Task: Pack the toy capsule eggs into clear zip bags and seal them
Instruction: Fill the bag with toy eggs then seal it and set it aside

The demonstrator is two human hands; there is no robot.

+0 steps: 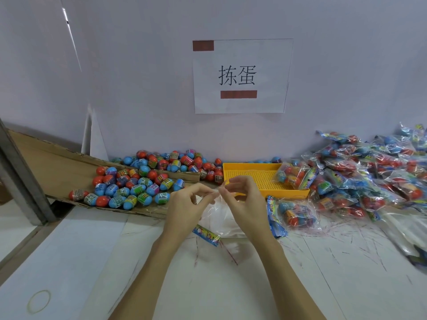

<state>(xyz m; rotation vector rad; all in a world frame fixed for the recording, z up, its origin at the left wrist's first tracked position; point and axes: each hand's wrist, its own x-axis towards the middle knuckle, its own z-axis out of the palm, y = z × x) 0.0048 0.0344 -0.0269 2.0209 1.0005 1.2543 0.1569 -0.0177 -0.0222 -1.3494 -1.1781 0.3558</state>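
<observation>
Above the white table (254,285), my left hand (184,211) and right hand (242,202) pinch the mouth of an empty clear zip bag (217,218) between fingertips. Many filled bags (369,176) lie at right. Loose capsule eggs (138,181) still wait on cardboard (57,162) at left, so plenty remains.

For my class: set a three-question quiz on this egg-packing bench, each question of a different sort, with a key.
1. True or false: both hands pinch the mouth of the empty clear bag.
2. Where do the loose capsule eggs lie? A) on cardboard B) in the yellow tray C) on the floor
3. Fill in: the filled bags pile up on the person's ____ side.

Key: 1 true, left hand and right hand; 2 A; 3 right.
</observation>
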